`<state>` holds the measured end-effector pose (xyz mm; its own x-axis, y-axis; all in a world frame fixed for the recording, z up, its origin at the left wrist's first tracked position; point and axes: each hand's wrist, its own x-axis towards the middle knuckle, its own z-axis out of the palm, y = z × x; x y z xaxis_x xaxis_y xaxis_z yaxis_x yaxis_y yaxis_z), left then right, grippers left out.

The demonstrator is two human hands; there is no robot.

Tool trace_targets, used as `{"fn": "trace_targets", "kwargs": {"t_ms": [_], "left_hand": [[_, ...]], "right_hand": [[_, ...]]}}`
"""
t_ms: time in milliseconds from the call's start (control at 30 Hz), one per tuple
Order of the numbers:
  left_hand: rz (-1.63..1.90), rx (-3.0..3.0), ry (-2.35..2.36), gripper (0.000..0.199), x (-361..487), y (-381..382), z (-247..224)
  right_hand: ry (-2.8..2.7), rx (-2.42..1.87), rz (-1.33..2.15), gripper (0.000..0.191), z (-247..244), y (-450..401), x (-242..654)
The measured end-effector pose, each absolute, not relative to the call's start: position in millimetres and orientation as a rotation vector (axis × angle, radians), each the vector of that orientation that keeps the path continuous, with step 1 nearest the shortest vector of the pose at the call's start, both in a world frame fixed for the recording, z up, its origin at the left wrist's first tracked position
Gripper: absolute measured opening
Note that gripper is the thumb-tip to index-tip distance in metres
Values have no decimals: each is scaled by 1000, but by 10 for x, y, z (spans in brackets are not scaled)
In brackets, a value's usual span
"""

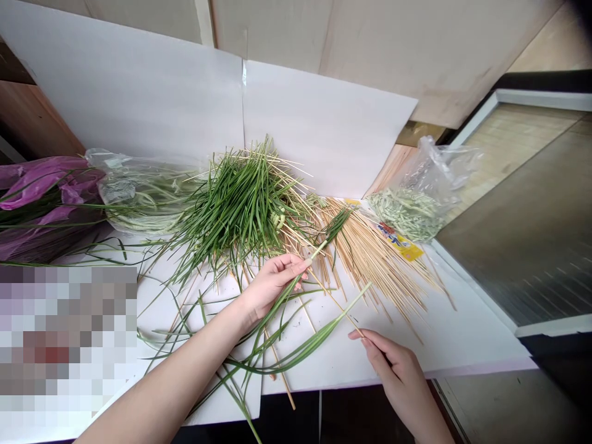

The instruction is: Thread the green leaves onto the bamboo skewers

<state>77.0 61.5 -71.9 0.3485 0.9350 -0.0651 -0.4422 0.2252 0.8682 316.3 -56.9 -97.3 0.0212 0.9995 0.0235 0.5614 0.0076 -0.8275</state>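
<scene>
My left hand point(277, 280) pinches the pale end of a green leafy stalk point(318, 250) above the middle of the table. A thin wooden stick point(330, 296) runs from beside those fingertips down to my right hand point(388, 357), which is closed on its lower end. Between the hands a second long green stalk point(309, 346) crosses the stick, its pale tip pointing up to the right. Behind my left hand lies a big pile of cut green stalks point(245, 206) with sticks under it. Many loose wooden sticks point(370, 253) fan out to the right of the pile.
On the left are a purple bag point(50, 185) and a clear bag of pale stems point(143, 197). A clear bag with pale green pieces point(407, 213) stands at the right beside a yellow packet point(404, 245). White boards point(324, 123) rise behind the table point(467, 339).
</scene>
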Motion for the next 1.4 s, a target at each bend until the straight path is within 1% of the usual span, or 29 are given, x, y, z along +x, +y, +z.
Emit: {"fn": "trace_targets", "kwargs": {"t_ms": [533, 1000, 1233, 1400], "left_hand": [[1093, 1002, 763, 29, 755, 631, -726], [1074, 988, 801, 31, 755, 634, -740], [1074, 1049, 783, 30, 739, 643, -742], [1073, 1030, 780, 31, 735, 642, -735]], "right_hand": [[-1705, -1613, 803, 40, -996, -559, 3202], [-1732, -1601, 625, 39, -1067, -548, 3217], [-1775, -1635, 718, 39, -1051, -552, 3206], [-1721, -1628, 624, 39, -1078, -552, 3185]]}}
